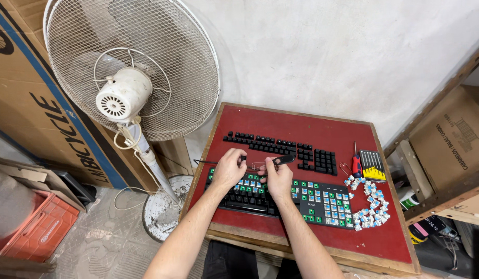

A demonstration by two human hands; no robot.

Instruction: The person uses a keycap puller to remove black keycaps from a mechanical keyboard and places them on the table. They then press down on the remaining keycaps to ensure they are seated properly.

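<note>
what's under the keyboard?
The keyboard lies on a red tabletop with a wooden rim. The surface directly beneath is covered. Both hands rest over its left end.

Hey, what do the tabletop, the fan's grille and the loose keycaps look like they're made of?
Tabletop: seemingly wood, with a matte red covering and bare worn wooden edging. Fan grille: thin wire, probably metal, painted white, dusty and dull. Keycaps: black matte plastic by their moulded look, laid out in rows beyond the stripped keyboard under the left hand and right hand.

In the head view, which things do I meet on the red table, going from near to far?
Stripped keyboard → left hand and right hand over it → rows of black keycaps → table's far edge.
</note>
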